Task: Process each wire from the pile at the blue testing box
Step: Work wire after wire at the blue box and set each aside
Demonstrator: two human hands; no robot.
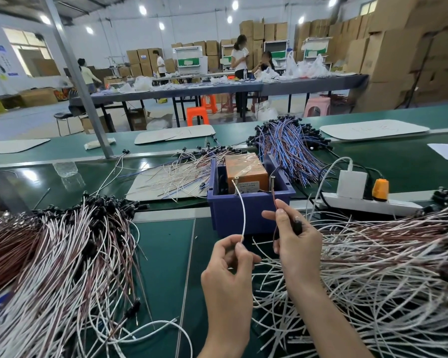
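The test step is in hand. The left hand (228, 270) pinches the white lead (243, 210) between its fingers; the right hand (298, 244) grips the brown lead (275, 197). Both lead tips reach the two contact posts inside the front wall of the blue testing box (233, 213). The pile (373, 254) lies on the surface (163, 254) under the right hand. The next move likely calls for lifting both tips clear together.

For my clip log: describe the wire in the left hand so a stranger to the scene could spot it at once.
Find the blue testing box on the green bench. From the left metal post at its near rim, one white wire curves down to the left hand, which pinches its lower end. The neighbouring wire, pinched by the right hand, is brown.
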